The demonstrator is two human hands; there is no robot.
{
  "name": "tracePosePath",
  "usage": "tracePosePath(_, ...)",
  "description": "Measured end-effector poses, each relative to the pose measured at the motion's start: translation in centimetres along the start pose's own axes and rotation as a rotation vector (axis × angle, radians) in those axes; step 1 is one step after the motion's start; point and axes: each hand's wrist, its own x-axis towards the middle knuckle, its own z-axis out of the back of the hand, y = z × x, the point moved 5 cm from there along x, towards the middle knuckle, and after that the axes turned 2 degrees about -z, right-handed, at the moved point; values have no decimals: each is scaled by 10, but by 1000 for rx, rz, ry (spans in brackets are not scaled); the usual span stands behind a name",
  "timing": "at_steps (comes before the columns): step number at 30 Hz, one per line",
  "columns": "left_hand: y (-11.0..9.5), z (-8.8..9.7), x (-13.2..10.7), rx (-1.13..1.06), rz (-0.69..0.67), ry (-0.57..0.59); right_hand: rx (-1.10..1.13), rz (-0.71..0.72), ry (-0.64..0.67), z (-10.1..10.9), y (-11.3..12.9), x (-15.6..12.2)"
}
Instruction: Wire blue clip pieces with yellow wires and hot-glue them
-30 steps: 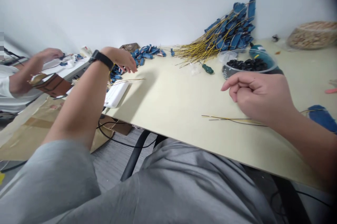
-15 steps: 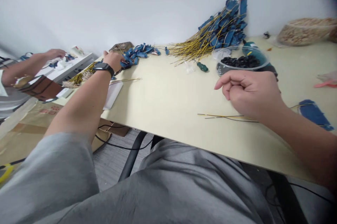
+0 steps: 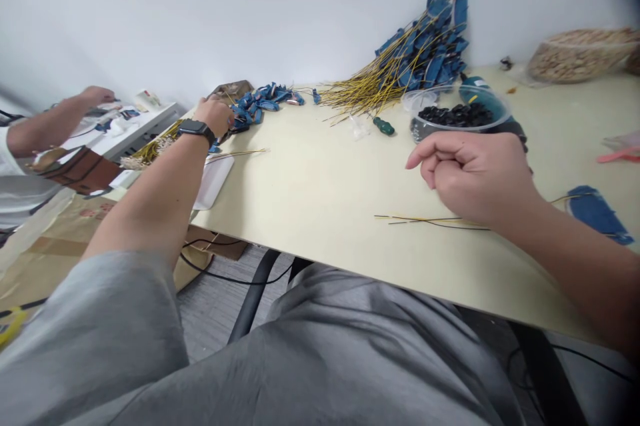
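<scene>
At the far left end of the table, my left hand [image 3: 216,114], wearing a black watch, reaches to the pile of small blue pieces [image 3: 265,101]. Its fingers curl downward, and what lies between them is hidden. My right hand [image 3: 475,169] is held loosely curled, index finger partly out, in front of a clear bowl of black parts [image 3: 457,116]; nothing shows in it. Thin yellow and black wires [image 3: 425,221] pass beneath my right hand or wrist. They appear to run towards a flat blue piece [image 3: 600,213] beyond my forearm.
Blue pieces with long yellow wires [image 3: 400,66] lean on the wall. A green screwdriver handle [image 3: 384,126] lies near the bowl, and a bag of beige bits [image 3: 580,56] stands back right. A white tray [image 3: 214,183] lies under my left forearm. A co-worker's arm [image 3: 60,123] shows at left.
My left hand's fingers have shifted slightly at the edge of the blue pile. The co-worker's hand at left has moved a little. My right hand looks unchanged.
</scene>
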Motion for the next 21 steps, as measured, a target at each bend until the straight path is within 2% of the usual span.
tracePosePath(3, 2, -3, 0, -57, -25, -52, 16, 14, -29, 0, 1, 0)
tracePosePath(7, 2, -7, 1, -135, -63, -109, 35, 17, 1, -1, 1, 0)
tracePosePath(13, -5, -4, 0, -184, -89, -136, 40, -14, 33, -2, 0, -1)
tracePosePath(18, -10, 12, -1, -163, -32, -147, 60, -6, 58, -2, 2, 0)
tracePosePath(21, -22, 34, 1, -126, 34, -175, 71, -15, 70, -3, 3, 1)
